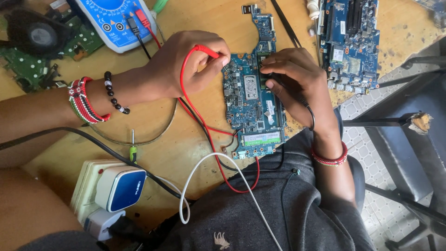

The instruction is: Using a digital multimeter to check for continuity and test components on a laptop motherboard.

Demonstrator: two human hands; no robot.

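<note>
Worn wooden workbench (153, 153) carries the blue rectangular circuit board (253, 100): left hand (186, 62) pinches a red probe (206, 50) at its left edge, right hand (297, 76) presses pinched fingertips (267, 69) with a black probe onto it; probing is underway.

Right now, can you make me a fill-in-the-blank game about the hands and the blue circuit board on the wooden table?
1. The left hand pinches a thin probe of colour ____.
2. The right hand presses a ____ probe onto the blue rectangular circuit board.
3. Both wrists wear beaded ____.
4. The blue-and-white multimeter lies on the ____ table.

Missing words: red; black; bracelets; wooden
</note>
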